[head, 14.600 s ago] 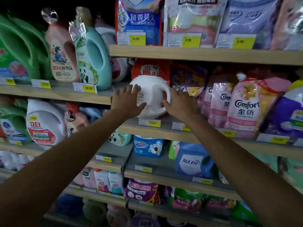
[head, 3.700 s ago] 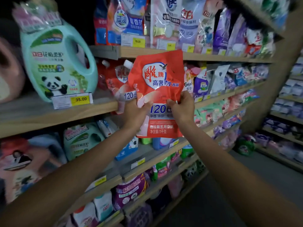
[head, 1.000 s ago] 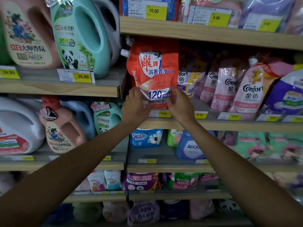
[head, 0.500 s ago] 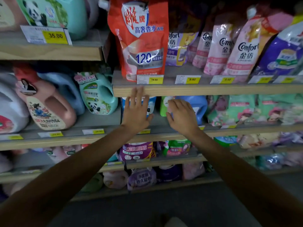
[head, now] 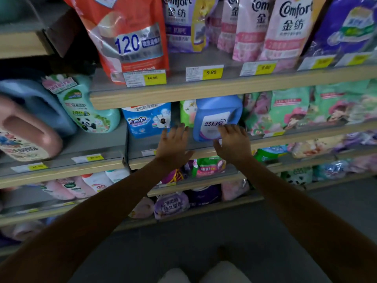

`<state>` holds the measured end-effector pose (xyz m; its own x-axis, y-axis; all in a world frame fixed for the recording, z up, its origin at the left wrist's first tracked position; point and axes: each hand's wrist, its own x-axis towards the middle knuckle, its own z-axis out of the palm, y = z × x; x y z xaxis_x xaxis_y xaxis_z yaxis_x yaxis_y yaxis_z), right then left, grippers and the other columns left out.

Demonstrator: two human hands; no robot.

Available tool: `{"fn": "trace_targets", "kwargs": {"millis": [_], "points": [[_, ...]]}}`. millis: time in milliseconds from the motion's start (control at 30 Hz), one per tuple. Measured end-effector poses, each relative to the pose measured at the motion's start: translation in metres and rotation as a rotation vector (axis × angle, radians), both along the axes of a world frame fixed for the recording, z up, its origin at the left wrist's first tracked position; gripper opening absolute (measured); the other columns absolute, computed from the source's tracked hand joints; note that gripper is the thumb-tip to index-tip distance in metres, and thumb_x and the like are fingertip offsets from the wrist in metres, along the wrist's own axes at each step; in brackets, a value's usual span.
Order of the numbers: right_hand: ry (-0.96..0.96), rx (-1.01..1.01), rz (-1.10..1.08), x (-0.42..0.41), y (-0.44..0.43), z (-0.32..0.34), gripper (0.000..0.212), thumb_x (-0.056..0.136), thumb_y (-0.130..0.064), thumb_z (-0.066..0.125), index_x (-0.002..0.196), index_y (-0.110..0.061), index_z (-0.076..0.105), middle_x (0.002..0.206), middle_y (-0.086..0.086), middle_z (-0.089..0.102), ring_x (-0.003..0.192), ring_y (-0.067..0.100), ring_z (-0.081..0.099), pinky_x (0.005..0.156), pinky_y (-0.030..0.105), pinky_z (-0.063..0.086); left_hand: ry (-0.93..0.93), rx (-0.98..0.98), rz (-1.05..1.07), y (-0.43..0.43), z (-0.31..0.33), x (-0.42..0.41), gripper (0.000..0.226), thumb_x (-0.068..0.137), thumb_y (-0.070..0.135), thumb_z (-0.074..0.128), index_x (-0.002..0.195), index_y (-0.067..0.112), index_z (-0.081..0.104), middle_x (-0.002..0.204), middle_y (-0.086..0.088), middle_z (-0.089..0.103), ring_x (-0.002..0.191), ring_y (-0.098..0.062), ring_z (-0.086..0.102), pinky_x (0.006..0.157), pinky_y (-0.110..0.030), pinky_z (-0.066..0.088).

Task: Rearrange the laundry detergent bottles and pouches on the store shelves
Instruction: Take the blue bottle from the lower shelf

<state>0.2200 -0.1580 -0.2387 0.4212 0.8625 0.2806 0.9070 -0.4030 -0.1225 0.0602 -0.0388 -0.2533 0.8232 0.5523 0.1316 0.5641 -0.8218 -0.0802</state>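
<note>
Wooden-edged shelf carries red pouch beside Comfort pouches.

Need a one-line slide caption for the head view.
Both open hands, left and right, reach toward a blue bottle on the shelf below a red pouch.

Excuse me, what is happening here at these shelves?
A person is tidying detergent shelves. Both hands reach to the shelf below the red pouch. The right hand is at the front of a blue bottle, the left hand open beside it, near a blue bag. Neither hand grips anything.
</note>
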Motion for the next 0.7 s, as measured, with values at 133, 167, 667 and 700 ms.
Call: {"fn": "trace_targets", "kwargs": {"millis": [133,167,667,700], "points": [[0.035,-0.075,-0.046,0.045,-0.005,-0.015,0.054,0.086,-0.031,0.053,0.132,-0.003,0.047,0.126,0.021,0.056,0.12,0.034,0.049,0.101,0.044,0.035,-0.01,-0.068,0.054,-0.004,-0.009,0.04,0.079,0.088,0.052,0.05,0.148,0.009,0.021,0.155,-0.012,0.025,0.141,-0.03,0.026,0.114,-0.047,0.018],[0.042,-0.066,-0.049,0.055,-0.005,-0.018,0.053,0.086,-0.031,0.053,0.13,-0.003,0.048,0.125,0.021,0.057,0.119,0.035,0.049,0.099,0.043,0.036,-0.011,-0.075,0.073,-0.004,-0.013,0.048,0.079,0.088,0.052,0.051,0.147,0.009,0.021,0.155,-0.012,0.025,0.141,-0.03,0.025,0.113,-0.047,0.02],[0.723,0.239,-0.074,0.137,0.052,-0.071,0.072,0.089,-0.018,0.06,0.144,0.005,0.02,0.138,0.026,0.046,0.125,0.037,0.049,0.102,0.046,0.043,-0.578,-0.636,0.423,0.034,-0.058,0.145,0.11,0.066,0.04,0.082,0.147,0.009,0.014,0.144,-0.014,0.043,0.131,-0.03,0.044,0.106,-0.05,0.04],[0.813,0.298,-0.077,0.138,0.057,-0.073,0.069,0.088,-0.014,0.061,0.142,0.005,0.024,0.136,0.025,0.049,0.123,0.036,0.051,0.101,0.043,0.044,-0.655,-0.738,0.413,0.038,-0.059,0.148,0.11,0.065,0.031,0.085,0.146,0.008,0.015,0.14,-0.012,0.046,0.127,-0.027,0.049,0.103,-0.049,0.045]]}}
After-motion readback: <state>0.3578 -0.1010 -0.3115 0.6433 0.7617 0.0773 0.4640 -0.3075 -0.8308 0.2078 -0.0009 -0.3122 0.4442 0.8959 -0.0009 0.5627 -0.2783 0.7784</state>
